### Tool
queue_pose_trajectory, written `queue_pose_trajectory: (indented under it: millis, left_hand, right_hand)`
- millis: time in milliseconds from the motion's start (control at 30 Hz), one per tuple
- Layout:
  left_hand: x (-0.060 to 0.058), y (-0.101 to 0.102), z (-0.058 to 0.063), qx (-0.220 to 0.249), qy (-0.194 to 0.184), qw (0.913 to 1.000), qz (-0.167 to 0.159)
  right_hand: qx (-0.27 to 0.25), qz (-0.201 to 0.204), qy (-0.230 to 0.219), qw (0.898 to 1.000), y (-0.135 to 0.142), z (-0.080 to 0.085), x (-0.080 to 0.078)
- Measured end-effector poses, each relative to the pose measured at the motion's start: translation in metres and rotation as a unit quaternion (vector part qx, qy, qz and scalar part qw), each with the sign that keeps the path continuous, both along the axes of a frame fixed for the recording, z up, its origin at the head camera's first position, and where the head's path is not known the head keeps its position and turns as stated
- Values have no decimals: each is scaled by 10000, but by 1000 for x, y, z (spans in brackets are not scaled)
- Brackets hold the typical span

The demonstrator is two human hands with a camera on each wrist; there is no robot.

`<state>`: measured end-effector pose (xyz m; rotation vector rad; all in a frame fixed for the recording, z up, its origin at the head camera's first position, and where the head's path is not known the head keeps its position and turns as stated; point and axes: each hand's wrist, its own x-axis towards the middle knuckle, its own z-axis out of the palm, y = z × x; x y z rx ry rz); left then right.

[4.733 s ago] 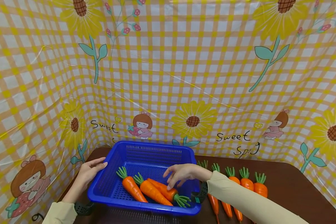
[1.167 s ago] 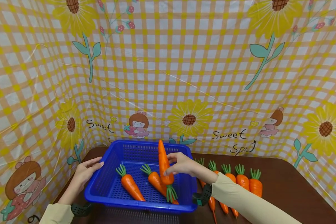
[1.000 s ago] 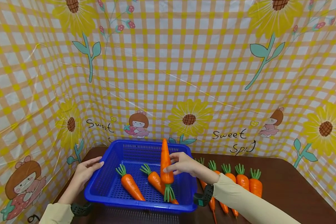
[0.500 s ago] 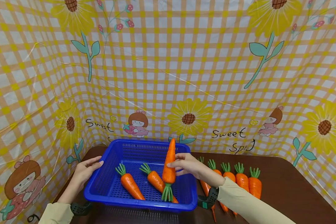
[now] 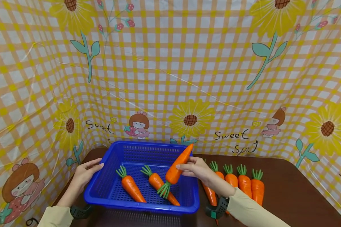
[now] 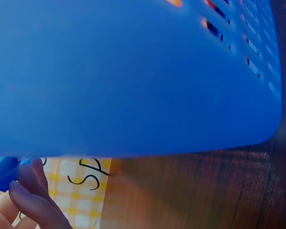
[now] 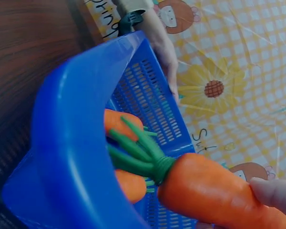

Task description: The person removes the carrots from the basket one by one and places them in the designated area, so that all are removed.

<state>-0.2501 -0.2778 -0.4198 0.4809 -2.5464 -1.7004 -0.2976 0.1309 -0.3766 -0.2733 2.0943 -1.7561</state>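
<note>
My right hand (image 5: 197, 168) pinches an orange carrot (image 5: 178, 168) by its body, held tilted over the right side of a blue plastic basket (image 5: 142, 206). Its green stalks point down to the left and its tip up to the right. Inside the basket lie two more carrots, one on the left (image 5: 132, 188) and one in the middle (image 5: 159, 186), partly behind the held one's stalks. At the basket's left rim, my left hand (image 5: 86, 171) holds the edge with thumb and fingers; the left wrist view shows its fingertips (image 6: 26, 188) by the rim.
Several carrots (image 5: 244, 183) lie in a row on the dark brown table (image 5: 290, 189) to the right of the basket, partly hidden by my right forearm. A checked sunflower cloth (image 5: 216, 78) surrounds the table at the back and sides.
My right hand reached into the basket, picked up the third carrot from there, raised it tip up, then moved it rightward and tilted it. The left hand stays at the rim.
</note>
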Motion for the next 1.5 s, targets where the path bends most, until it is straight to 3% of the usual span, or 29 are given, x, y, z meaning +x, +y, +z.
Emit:
queue_pose_trajectory:
  millis: [333, 600, 867, 1267, 1500]
  left_hand:
    - [2, 0, 1, -15, 10, 10000, 15]
    - [1, 0, 2, -104, 86, 9999, -30]
    - [2, -2, 1, 69, 13, 10000, 14]
    - [2, 0, 0, -161, -29, 9999, 18]
    - [1, 0, 1, -143, -62, 9999, 14]
  right_hand:
    - [-396, -589, -68, 9975, 14, 1, 5]
    - [-597, -587, -95, 9964, 23, 0, 14]
    - [-790, -834, -17, 9934, 31, -2, 20]
    - [-898, -1146, 92, 9893, 53, -4, 25]
    - [-864, -1532, 73, 9844, 66, -4, 26]
